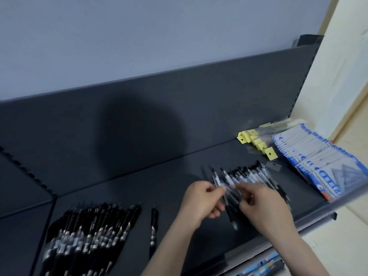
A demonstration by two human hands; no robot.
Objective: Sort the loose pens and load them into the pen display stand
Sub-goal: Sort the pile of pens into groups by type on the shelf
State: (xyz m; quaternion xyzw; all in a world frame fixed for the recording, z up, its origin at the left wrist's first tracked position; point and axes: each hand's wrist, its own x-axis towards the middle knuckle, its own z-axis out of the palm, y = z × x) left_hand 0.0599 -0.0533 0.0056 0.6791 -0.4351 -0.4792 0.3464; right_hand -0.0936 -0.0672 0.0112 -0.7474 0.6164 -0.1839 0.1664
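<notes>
A fanned row of clear-barrelled pens with black caps (251, 175) lies on the dark shelf (123, 188) at centre right. My left hand (201, 200) pinches one or two of these pens at their lower ends. My right hand (260, 202) rests over the same bunch, its fingers curled round several pens. A larger pile of black pens with silver bands (89, 234) lies at lower left. A single black pen (153, 228) lies apart between the pile and my hands. No pen display stand shows in view.
Yellow hang-tag packets (256, 143) and a stack of blue-and-white packaged items (314, 156) fill the shelf's right end. The shelf's back panel (179, 108) rises behind. A divider edge (45, 226) borders the black pile on the left. The shelf's front lip (310, 220) runs lower right.
</notes>
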